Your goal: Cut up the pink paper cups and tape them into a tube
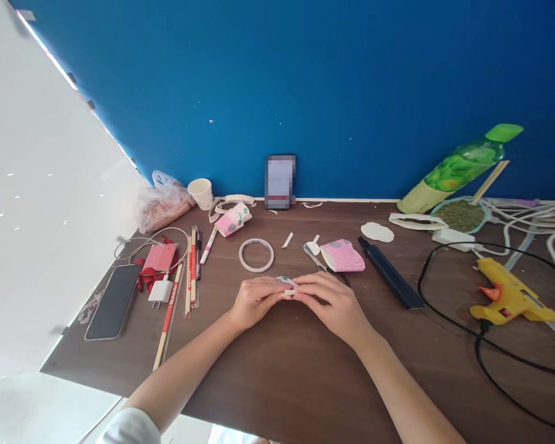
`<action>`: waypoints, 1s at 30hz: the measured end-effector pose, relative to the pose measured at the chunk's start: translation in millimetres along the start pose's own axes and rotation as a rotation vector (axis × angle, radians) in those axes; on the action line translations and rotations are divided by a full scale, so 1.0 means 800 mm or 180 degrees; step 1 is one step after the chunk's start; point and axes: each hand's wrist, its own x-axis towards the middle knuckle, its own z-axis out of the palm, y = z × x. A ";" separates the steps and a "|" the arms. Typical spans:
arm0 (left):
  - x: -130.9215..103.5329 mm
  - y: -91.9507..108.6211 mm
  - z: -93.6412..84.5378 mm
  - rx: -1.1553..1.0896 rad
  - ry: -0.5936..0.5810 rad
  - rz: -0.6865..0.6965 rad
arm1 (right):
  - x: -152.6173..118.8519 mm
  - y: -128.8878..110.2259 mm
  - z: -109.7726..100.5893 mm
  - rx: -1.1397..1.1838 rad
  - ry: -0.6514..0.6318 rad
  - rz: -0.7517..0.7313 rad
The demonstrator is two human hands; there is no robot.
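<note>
My left hand and my right hand meet over the middle of the table. Between their fingertips they pinch a small piece of printed paper, white with green marks; most of it is hidden by the fingers. Just beyond my right hand lie scissors, their handles partly covered by that hand. A flattened pink paper cup piece rests beside the scissors. Farther out from my left hand, a roll of white tape lies flat, and a small white paper strip is to its right.
Leftward are a phone, a charger, wrapped chopsticks and pens. A paper cup, a pink cut cup and a propped screen stand behind. To the right lie a black bar, a yellow glue gun, cables and a bottle.
</note>
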 end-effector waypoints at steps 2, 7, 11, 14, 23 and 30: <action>0.001 0.003 0.001 -0.0111 0.0032 -0.0162 | -0.002 0.001 0.002 0.0077 0.0046 0.0049; 0.003 0.010 0.000 -0.0101 -0.0031 -0.0295 | -0.005 -0.004 0.001 -0.0396 0.0083 -0.0268; 0.005 0.011 -0.001 0.0017 -0.0184 0.0094 | -0.008 -0.011 -0.001 -0.0962 -0.0133 -0.0658; 0.007 0.008 -0.004 0.0411 -0.0251 0.0413 | -0.010 -0.014 -0.001 -0.1127 -0.0296 -0.0803; 0.012 0.000 -0.016 0.1430 -0.0232 0.1062 | -0.005 -0.013 0.002 -0.1146 -0.0304 -0.0857; 0.011 -0.006 -0.021 0.1081 -0.0394 0.0784 | -0.007 -0.008 0.003 -0.1130 -0.0181 -0.0863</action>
